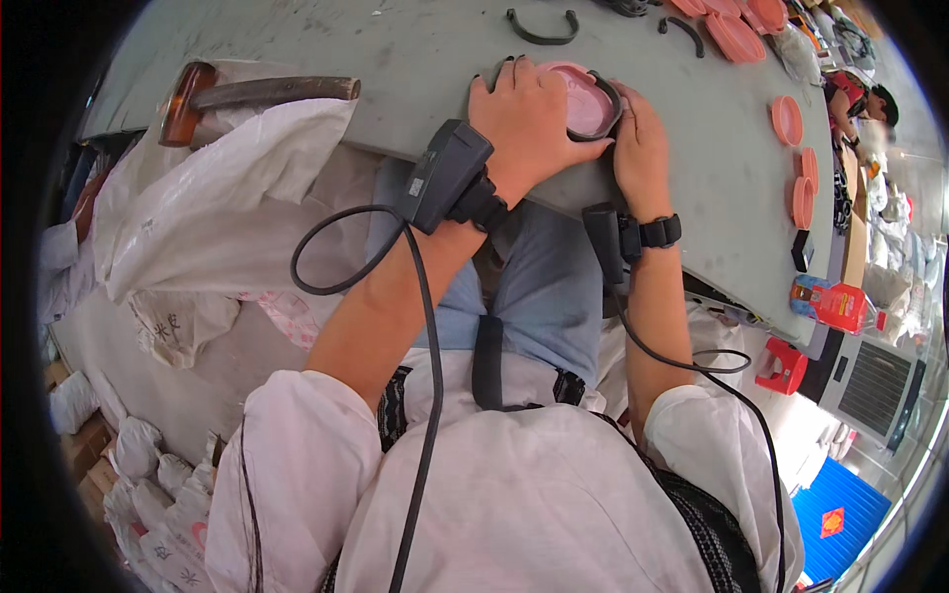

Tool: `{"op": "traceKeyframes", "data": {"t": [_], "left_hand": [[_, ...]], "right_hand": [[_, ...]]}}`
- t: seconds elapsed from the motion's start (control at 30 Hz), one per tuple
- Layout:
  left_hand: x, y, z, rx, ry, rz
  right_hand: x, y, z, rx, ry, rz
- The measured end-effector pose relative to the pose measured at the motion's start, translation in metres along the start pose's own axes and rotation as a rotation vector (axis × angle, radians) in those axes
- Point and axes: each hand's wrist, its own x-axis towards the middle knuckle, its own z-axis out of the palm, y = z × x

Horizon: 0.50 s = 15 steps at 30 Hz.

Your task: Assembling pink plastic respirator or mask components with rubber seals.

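A round, shallow pink plastic piece [590,104] lies at the table's near edge between my hands. Along its right rim runs a curved dark strip [614,111]. My left hand [522,114] rests over the pink piece's left side, thumb along its near rim and fingertips pointing to the far side. From the right, my right hand [641,138] cups the rim and the dark strip, its fingers held together. The undersides of both hands are hidden. A loose, dark C-shaped handle [544,38] lies beyond my left hand.
A wooden-handled mallet [272,93] lies on white sacking [237,188] at the left. Several pink pieces [733,37] are piled at the far right, with more pink rings [787,120] along the right edge. A red container [840,306] stands there too. Cables [431,356] trail from both wrists.
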Motion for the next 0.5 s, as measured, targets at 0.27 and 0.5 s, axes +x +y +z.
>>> {"op": "traceKeyframes", "data": {"t": [0.27, 0.5], "left_hand": [[0.003, 0.008, 0.007, -0.200, 0.008, 0.095], [0.003, -0.023, 0.001, -0.083, -0.039, 0.186]], "right_hand": [[-0.002, 0.006, -0.011, -0.129, -0.010, -0.122], [0.003, -0.043, -0.010, -0.297, -0.195, -0.007]]}}
